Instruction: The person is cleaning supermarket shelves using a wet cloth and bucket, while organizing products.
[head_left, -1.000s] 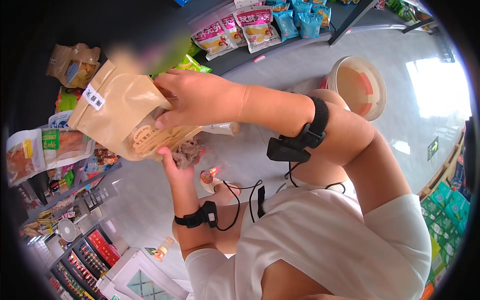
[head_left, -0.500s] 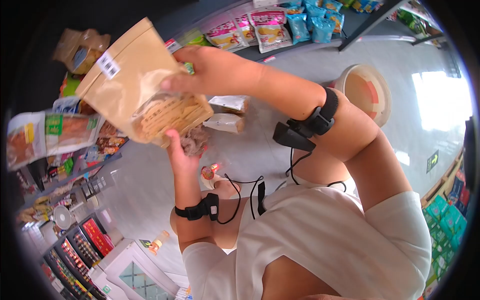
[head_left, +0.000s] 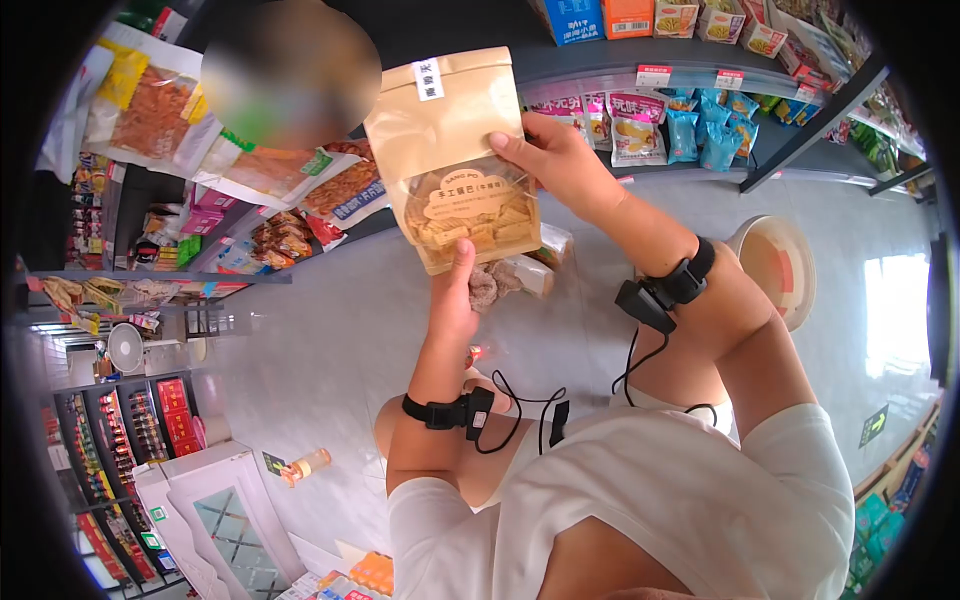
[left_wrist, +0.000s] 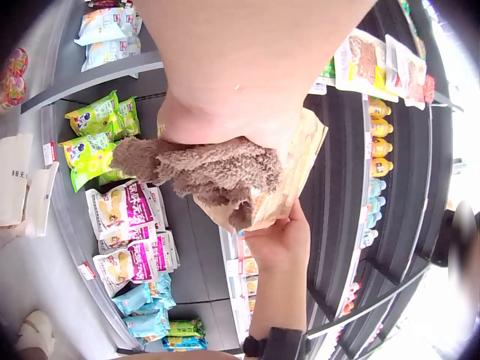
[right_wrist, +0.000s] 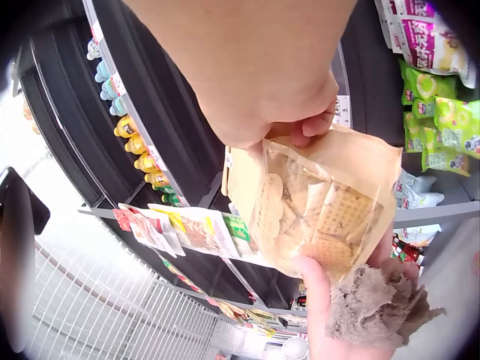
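Observation:
A kraft-paper snack bag [head_left: 445, 150] with a clear window stands upright in front of me in the head view. Pale, ridged square crisps [right_wrist: 330, 217] show through that window, and a white label crosses the folded top. My left hand [head_left: 455, 310] holds the bag at its bottom edge, thumb against the front. A fluffy grey-brown cloth [left_wrist: 217, 172] is bunched in this same hand, beneath the bag. My right hand [head_left: 570, 165] grips the bag's right side, thumb over the front; its other fingers are mostly hidden behind the paper in the head view.
Dark shelves with pink-and-white snack bags [head_left: 638, 130] and small blue packets [head_left: 715, 130] run along the back. Large hanging packs [head_left: 150, 110] crowd the left. A round bucket [head_left: 775, 265] stands on the floor at right; a white package [head_left: 530, 272] lies below the bag.
The view has swung leftward, so shelves and bucket appear farther right. The bag has turned from tilted to nearly upright, its window now facing me. Both hands keep hold of it.

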